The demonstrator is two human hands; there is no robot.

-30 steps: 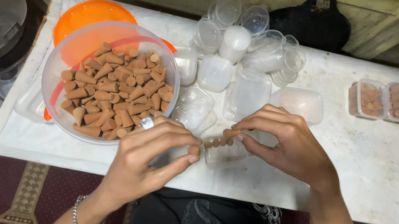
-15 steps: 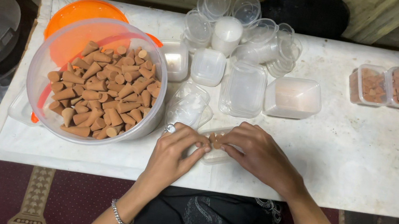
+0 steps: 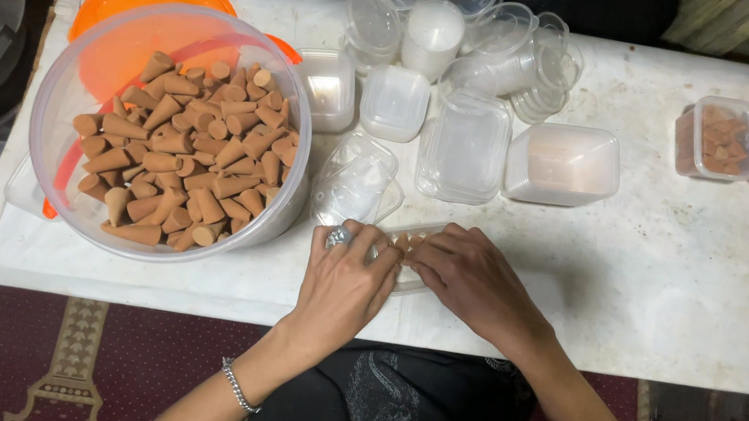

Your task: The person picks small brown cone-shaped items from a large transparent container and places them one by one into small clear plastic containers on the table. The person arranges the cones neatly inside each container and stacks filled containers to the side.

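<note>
Both hands, left hand (image 3: 345, 277) and right hand (image 3: 474, 283), press together on a small clear box (image 3: 411, 247) of brown cones. At ten o'clock the big cone tub (image 3: 170, 131) stands close. A slip of the fingers could spill the box's cones.

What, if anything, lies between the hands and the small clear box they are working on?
Nothing visible. Both the left hand and the right hand rest directly on the small clear box at the table's front edge; the cone bowl stands off to the left.

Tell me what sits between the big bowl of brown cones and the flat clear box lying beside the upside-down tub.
In the head view, between the bowl of cones and the flat clear box lies a pile of clear lids.
</note>
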